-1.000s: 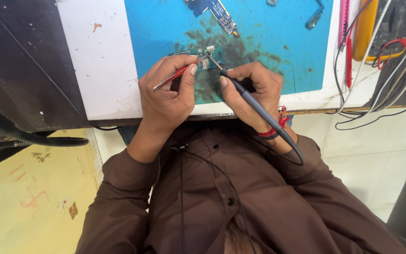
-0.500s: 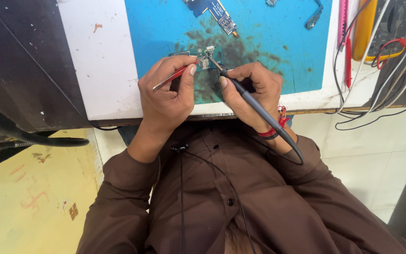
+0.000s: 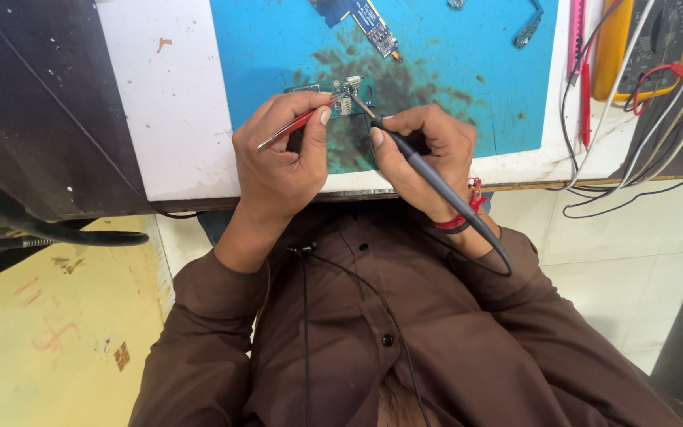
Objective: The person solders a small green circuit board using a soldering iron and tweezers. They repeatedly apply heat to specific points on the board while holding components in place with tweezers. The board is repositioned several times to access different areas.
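Note:
My left hand grips red-handled tweezers whose tips reach a small green circuit board lying on the blue work mat. My right hand holds a dark soldering iron like a pen; its metal tip touches the same board from the right. The iron's cable runs back over my right wrist, which wears a red thread band. Both hands rest close together at the mat's near edge.
Another blue circuit board lies farther back on the mat. A yellow multimeter with red and black leads sits at the right, with several cables trailing off the white table. A dark bench is at the left.

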